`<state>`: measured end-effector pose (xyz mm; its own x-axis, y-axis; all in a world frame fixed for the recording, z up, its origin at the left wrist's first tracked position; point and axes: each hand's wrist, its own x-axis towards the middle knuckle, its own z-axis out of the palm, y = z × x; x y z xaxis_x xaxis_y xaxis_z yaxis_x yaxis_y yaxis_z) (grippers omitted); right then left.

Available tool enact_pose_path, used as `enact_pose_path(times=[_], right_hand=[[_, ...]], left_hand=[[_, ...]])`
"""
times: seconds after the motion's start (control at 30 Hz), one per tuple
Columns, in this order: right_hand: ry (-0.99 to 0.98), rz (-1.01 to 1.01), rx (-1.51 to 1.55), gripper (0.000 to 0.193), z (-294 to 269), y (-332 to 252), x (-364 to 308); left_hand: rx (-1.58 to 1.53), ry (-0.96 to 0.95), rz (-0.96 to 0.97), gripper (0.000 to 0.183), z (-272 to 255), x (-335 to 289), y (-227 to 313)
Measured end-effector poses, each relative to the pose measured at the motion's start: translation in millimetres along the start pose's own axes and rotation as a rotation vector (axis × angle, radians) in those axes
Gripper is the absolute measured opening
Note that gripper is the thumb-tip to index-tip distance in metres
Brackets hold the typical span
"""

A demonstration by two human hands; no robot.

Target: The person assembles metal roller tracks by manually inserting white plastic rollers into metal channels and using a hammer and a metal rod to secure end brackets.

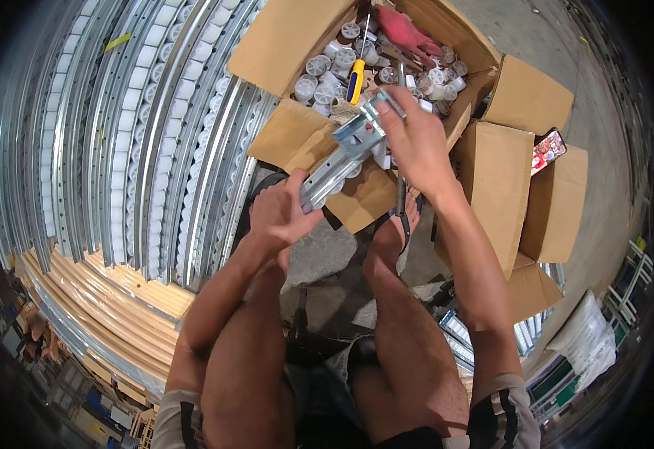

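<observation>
My left hand (278, 213) is closed around the lower end of a short metal roller track (330, 176), which slants up to the right. White rollers show along its underside. At its upper end sits a shiny metal bracket (360, 135), gripped by my right hand (418, 142) with the thumb over its top edge. Whether the bracket is fixed to the track I cannot tell. A dark metal rod (401, 196) stands near my right wrist, partly hidden behind that hand. Beyond the bracket, a yellow-handled screwdriver (356, 81) leans in the open cardboard box.
White roller wheels (317, 66) and a red glove (405, 34) lie in the cardboard box (476, 37). Long roller tracks (151, 135) are stacked at left above wrapped tan lengths (87, 299). Another open carton (499, 187) stands at right, a phone (548, 150) at its flap.
</observation>
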<state>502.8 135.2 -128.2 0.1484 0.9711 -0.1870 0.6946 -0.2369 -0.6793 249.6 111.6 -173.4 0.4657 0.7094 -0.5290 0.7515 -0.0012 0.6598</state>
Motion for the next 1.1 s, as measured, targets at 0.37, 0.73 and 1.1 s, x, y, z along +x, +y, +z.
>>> enact_pose_path(times=[0.37, 0.73, 1.1], right_hand=[[0.075, 0.044, 0.321, 0.035, -31, 37, -1], [0.083, -0.2, 0.133, 0.033, -8, 19, 6], [0.178, -0.297, 0.054, 0.028, -2, 16, 1]], left_hand=[[-0.494, -0.257, 0.16, 0.048, -31, 5, -8], [-0.462, -0.548, 0.026, 0.054, -53, 16, -4], [-0.409, -0.416, 0.068, 0.053, -50, 13, 21]])
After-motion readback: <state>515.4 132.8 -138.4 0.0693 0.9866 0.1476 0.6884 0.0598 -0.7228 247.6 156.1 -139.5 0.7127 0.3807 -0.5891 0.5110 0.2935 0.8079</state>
